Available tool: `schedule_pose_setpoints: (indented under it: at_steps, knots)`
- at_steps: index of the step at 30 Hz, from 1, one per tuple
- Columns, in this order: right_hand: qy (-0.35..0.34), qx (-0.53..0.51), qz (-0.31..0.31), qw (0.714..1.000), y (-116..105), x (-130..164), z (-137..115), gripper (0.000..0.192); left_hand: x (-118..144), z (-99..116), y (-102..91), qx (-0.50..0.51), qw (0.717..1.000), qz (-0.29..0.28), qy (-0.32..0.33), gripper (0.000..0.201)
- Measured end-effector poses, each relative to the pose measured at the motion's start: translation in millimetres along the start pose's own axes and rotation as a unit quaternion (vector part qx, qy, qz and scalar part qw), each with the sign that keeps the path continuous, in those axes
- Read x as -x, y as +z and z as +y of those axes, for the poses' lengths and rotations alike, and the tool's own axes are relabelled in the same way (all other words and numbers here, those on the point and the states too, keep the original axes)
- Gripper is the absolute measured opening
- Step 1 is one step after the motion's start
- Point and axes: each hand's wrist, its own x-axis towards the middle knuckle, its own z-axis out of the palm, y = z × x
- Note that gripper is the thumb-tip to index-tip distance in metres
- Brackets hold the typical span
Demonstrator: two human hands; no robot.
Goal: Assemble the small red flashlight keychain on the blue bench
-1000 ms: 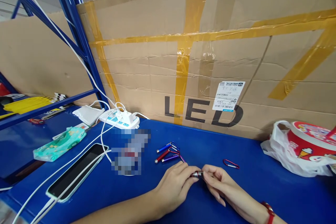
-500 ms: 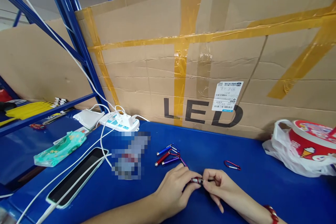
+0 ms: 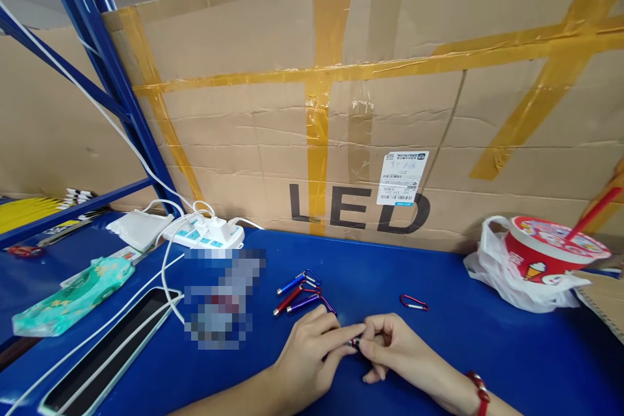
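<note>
Now both my hands pinch one tiny torch near me on the blue counter: left hand and right hand each have their grip closed on an end. It looks light, hard and smooth, so I think the ends are the best hold.

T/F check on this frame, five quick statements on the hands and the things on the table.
1. Both hands pinch one small flashlight between them. True.
2. The red carabiner lies in the left hand. False: it lies loose on the blue table, beyond the right hand.
3. Three keychain flashlights lie beyond the left hand. True.
4. The phone stands upright. False: it lies flat.
5. The red cup sits in a white plastic bag. True.
</note>
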Motion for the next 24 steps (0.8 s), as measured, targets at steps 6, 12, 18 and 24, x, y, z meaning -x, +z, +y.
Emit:
schedule_pose_setpoints:
  at_steps: [6,12,18,24]
  knots:
    - [0.025,-0.007,-0.014,1.0,-2.6,1.7,-6.3,0.046,-3.6,4.0,-2.4,0.052,0.999,-0.006,-0.016,0.023]
    - [0.021,-0.011,-0.026,0.999,-4.4,1.9,-5.3,0.044,-1.9,5.3,-3.7,0.041,0.998,-0.02,-0.043,0.017]
    - [0.017,-0.003,-0.02,1.0,-3.6,0.8,-5.1,0.046,-4.2,6.0,-4.4,0.026,0.998,-0.027,-0.056,0.015]
    - [0.01,0.0,-0.022,1.0,-3.2,-0.1,-5.4,0.048,-5.9,5.8,-4.7,0.024,0.996,-0.048,-0.071,0.013]
